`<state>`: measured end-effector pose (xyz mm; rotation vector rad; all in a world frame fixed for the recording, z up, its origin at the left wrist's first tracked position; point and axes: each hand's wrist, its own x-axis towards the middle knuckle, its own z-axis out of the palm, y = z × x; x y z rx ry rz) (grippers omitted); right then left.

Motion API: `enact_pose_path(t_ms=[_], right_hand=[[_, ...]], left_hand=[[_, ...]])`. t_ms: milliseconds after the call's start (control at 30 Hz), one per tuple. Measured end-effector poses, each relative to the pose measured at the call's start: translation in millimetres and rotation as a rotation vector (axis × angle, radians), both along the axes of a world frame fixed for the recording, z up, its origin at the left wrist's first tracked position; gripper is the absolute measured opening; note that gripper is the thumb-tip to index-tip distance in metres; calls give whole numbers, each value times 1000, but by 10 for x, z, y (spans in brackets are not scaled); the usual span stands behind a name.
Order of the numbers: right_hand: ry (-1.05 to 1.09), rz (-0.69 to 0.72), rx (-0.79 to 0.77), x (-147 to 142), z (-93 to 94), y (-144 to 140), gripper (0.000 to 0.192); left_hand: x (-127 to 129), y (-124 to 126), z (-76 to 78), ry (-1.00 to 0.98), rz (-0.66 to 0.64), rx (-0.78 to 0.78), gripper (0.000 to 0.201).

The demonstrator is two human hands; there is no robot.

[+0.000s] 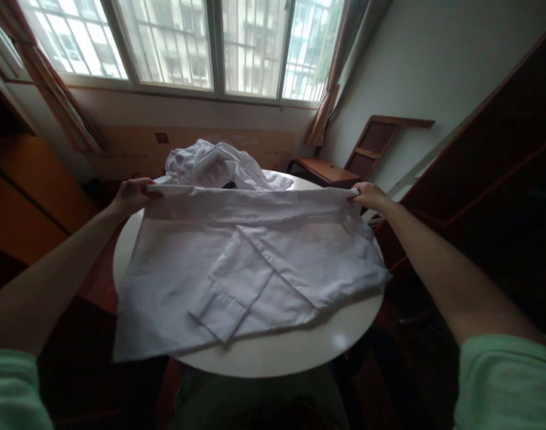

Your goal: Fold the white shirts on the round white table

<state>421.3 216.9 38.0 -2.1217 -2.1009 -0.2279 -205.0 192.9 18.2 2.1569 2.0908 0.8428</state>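
We see no readable text, labels, brands or numbers anywhere. The small red mark (162,138) on the panel below the window is too blurred for us to read.

shirt (250,263): white woven cloth, matt, lightly creased | heap of clothes (219,164): white cloth, crumpled | round table (299,346): smooth white top, faint sheen | chair (344,161): brown wood | curtain (330,77): brown cloth
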Motion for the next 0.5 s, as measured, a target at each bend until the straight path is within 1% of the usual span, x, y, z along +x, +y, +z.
enact_pose_path(t_ms=[67,100,133,167,233,300,333,400,433,467,500], right_hand=[[-23,-78,124,-58,-7,-88,33],[-4,-100,175,-91,-35,-135,36],[30,-99,218,-127,-75,-187,40],[72,-69,251,-167,-121,-251,41],[156,76,271,-263,-211,-444,39],[199,292,214,-386,-271,-760,32],[200,400,153,-454,-285,-964,29],[145,597,34,-594,-286,-1419,28],[110,679,-2,-659,-282,-1643,30],[81,752,-38,-716,-283,-1848,32],[56,807,-70,-762,-293,-2022,33]], left_hand=[[181,-89,77,61,60,33,37],[279,-131,88,100,69,61,38],[379,-181,81,139,55,91,40],[476,-249,61,175,14,117,43],[652,-472,-7,206,-127,141,47],[791,-839,-84,174,-305,116,41],[844,-1065,-119,156,-431,62,42],[924,-1534,-178,145,-675,-122,53],[956,-1745,-205,178,-762,-251,62],[987,-1922,-236,200,-812,-314,68],[1017,-2057,-271,222,-854,-344,71]])
